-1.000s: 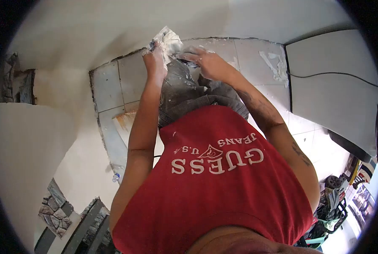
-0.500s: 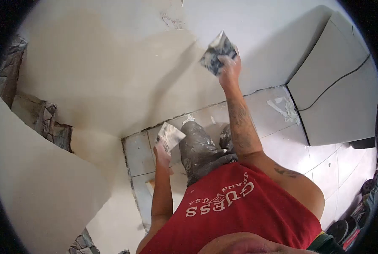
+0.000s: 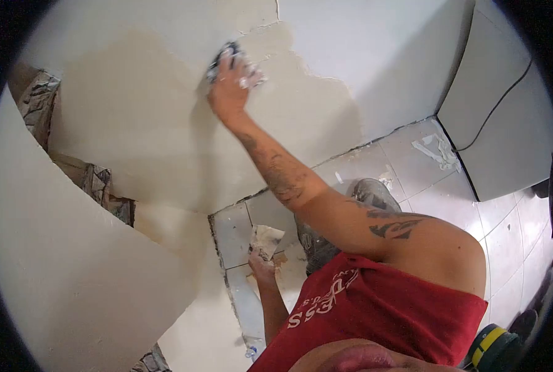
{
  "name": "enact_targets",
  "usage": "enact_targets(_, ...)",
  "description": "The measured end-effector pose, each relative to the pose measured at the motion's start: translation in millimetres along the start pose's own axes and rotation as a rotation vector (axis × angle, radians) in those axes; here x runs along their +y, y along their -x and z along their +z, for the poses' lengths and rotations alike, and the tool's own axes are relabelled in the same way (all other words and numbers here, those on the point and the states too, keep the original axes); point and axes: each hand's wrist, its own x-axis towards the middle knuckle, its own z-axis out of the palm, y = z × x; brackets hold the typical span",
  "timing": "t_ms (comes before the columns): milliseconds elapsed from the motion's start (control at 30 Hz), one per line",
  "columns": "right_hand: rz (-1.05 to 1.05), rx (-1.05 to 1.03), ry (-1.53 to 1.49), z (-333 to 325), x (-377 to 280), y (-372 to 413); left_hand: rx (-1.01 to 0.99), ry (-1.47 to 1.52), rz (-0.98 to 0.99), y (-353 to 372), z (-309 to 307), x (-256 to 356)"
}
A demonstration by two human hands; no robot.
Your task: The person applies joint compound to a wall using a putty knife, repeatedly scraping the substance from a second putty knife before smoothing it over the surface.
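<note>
My right hand (image 3: 230, 93) is up against the wall, its fingers pressed over a dark, plaster-smeared putty spreader (image 3: 228, 49). Most of that blade hides behind the fingers, and motion blurs it a little. Around it a cream-coloured coat of filler (image 3: 127, 105) covers part of the white wall (image 3: 375, 43), with a ragged raised edge to the right. Lower down, near my knees, my left hand (image 3: 262, 265) grips a second flat putty spreader (image 3: 267, 239), held blade up with pale filler on it.
A grey-white panel (image 3: 505, 111) with a dark cable (image 3: 499, 102) stands at the right. Crumpled tape (image 3: 436, 152) lies on the tiled floor (image 3: 422, 173). Rough stone-like gaps (image 3: 96, 183) border a pale curved surface (image 3: 72, 266) at the left. A dark green and yellow object (image 3: 493, 347) sits at lower right.
My right hand has swung left across my body and brought its spreader onto the wall. The left hand sits a little lower and further right. The camera view has shifted.
</note>
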Motion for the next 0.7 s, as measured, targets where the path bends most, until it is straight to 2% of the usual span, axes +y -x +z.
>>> enact_targets(67,-0.065,-0.064,-0.086,10.3,-30.7,23.5,0.04,0.128,-0.082,21.7,33.9,24.3)
enact_targets(200,-0.061,-0.347,-0.276,-3.7,-61.4,54.0,0.005,0.117,-0.014,35.4,58.4,35.7)
enact_targets(300,-0.077,-0.173,-0.367,-8.5,-26.0,66.6,0.03,0.256,-0.042,39.9,75.6,37.3)
enact_targets(333,-0.075,-0.09,-0.309,-13.9,-2.3,60.2,0.029,0.322,-0.075,42.8,79.7,39.3)
enact_targets(433,-0.005,0.076,-0.145,-48.8,69.1,18.4,-0.082,0.174,-0.183,13.0,36.9,13.7)
enact_targets(500,0.088,-0.045,-0.205,-65.5,103.9,-8.7,-0.084,0.147,-0.18,15.3,31.3,13.9)
enact_targets(600,0.074,0.102,-0.045,-50.8,108.3,-26.5,-0.094,0.126,-0.161,19.3,34.3,17.8)
enact_targets(700,0.145,0.087,0.122,-13.3,75.4,-18.6,-0.169,0.051,-0.068,24.0,34.2,15.4)
